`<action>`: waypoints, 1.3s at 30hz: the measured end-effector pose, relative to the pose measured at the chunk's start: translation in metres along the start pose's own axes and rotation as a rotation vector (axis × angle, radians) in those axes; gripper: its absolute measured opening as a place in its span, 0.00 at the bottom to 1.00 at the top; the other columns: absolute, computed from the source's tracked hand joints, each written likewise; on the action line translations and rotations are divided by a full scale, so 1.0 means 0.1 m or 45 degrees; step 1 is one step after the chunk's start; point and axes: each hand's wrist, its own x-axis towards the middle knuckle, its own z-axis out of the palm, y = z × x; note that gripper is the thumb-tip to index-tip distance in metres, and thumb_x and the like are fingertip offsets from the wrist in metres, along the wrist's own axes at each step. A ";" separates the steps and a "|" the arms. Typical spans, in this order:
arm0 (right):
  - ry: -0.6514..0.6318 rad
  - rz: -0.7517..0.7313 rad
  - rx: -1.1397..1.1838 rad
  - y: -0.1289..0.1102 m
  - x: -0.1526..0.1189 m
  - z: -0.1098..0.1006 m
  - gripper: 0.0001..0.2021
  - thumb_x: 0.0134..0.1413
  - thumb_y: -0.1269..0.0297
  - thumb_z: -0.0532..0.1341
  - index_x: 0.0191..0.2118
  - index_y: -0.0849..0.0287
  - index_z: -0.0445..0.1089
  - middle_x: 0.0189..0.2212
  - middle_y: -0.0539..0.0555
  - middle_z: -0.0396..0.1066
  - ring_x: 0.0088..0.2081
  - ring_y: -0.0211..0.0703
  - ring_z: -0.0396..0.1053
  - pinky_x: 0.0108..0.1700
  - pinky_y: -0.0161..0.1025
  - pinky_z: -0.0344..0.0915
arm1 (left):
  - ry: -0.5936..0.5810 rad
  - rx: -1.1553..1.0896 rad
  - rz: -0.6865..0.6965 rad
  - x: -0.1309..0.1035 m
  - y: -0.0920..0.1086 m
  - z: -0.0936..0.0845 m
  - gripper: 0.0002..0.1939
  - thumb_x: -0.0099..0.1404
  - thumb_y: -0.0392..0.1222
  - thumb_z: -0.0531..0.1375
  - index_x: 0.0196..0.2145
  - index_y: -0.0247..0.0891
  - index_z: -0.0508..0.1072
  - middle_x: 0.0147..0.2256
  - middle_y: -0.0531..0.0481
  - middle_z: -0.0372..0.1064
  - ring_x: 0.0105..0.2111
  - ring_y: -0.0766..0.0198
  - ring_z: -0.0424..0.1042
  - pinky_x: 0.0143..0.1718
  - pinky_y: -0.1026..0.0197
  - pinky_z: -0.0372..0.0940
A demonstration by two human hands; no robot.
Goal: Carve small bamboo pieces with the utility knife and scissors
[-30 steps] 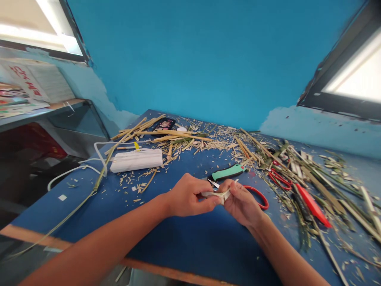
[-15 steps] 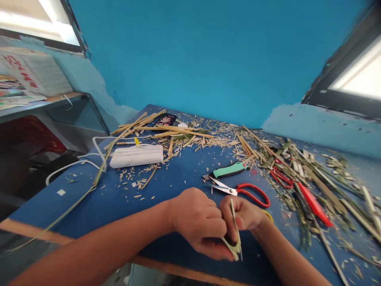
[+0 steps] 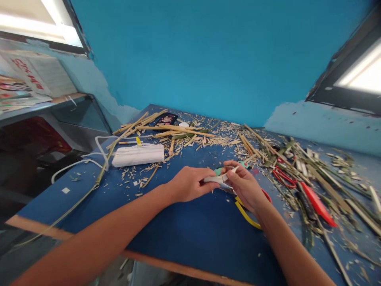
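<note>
Both hands meet above the middle of the blue table. My left hand [image 3: 190, 183] pinches one end of a pale strip of plant stalk [image 3: 219, 179] between thumb and fingers. The other end sits in my right hand [image 3: 244, 184], its fingers curled round it with the thumb pressing from the near side. The strip looks bent at its middle. Behind my right hand, the red-handled scissors [image 3: 266, 195] and a green-handled cutter [image 3: 218, 171] are mostly covered. A curved yellow handle [image 3: 247, 217] lies below my right wrist, its rest hidden.
A white power strip [image 3: 138, 155] with cables lies at the left. Dry stalks [image 3: 175, 129] and a phone-like dark item [image 3: 166, 119] are at the back. Heaped green stalks [image 3: 318, 174], red scissors [image 3: 284, 177] and a red-handled tool [image 3: 318, 204] cover the right. The wooden table edge [image 3: 178, 268] runs in front.
Both hands have moved up and away from the front edge, over the scissors and cutter. The strip was upright and folded downward; now it lies roughly level between the hands. More of the yellow handle shows.
</note>
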 end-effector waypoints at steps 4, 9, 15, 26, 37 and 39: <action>0.037 0.050 -0.249 0.01 0.03 -0.11 0.13 0.43 0.57 0.66 0.35 0.56 0.69 0.25 0.46 0.65 0.23 0.32 0.59 0.25 0.32 0.56 | -0.024 -0.093 -0.067 0.01 -0.03 -0.02 0.14 0.62 0.51 0.53 0.37 0.38 0.70 0.26 0.54 0.69 0.24 0.70 0.64 0.25 0.69 0.52; -0.269 0.196 -0.377 -0.07 -0.02 -0.25 0.12 0.46 0.55 0.64 0.27 0.60 0.70 0.23 0.49 0.63 0.26 0.35 0.58 0.27 0.34 0.54 | -0.100 -0.410 -0.156 0.02 -0.07 -0.03 0.15 0.58 0.52 0.58 0.34 0.36 0.70 0.23 0.55 0.66 0.21 0.72 0.61 0.23 0.70 0.52; -0.576 0.283 -0.524 -0.22 -0.10 -0.24 0.13 0.49 0.54 0.62 0.32 0.60 0.73 0.28 0.51 0.66 0.31 0.36 0.59 0.34 0.34 0.54 | -0.203 -0.486 -0.170 0.01 -0.05 0.02 0.19 0.60 0.55 0.55 0.35 0.34 0.70 0.21 0.55 0.62 0.21 0.72 0.57 0.21 0.69 0.48; -0.581 0.114 -0.388 -0.15 -0.17 -0.06 0.13 0.50 0.54 0.61 0.35 0.58 0.70 0.29 0.51 0.66 0.31 0.37 0.60 0.34 0.35 0.56 | -0.210 -1.497 -0.308 0.03 0.05 0.13 0.19 0.57 0.52 0.60 0.32 0.37 0.55 0.23 0.58 0.62 0.15 0.79 0.48 0.16 0.71 0.44; -0.310 -0.274 -0.293 0.09 -0.10 0.24 0.07 0.54 0.58 0.59 0.33 0.55 0.67 0.27 0.47 0.59 0.30 0.36 0.54 0.34 0.35 0.54 | -0.138 -1.884 -0.444 0.00 0.15 0.19 0.20 0.58 0.57 0.56 0.33 0.42 0.52 0.17 0.64 0.47 0.12 0.77 0.41 0.12 0.73 0.37; -0.293 -0.298 -0.336 0.09 -0.09 0.24 0.07 0.54 0.58 0.59 0.33 0.56 0.68 0.28 0.48 0.59 0.31 0.37 0.56 0.35 0.35 0.55 | -0.109 -1.829 -0.437 0.01 0.13 0.19 0.19 0.59 0.56 0.56 0.33 0.41 0.52 0.18 0.64 0.48 0.12 0.77 0.42 0.12 0.73 0.37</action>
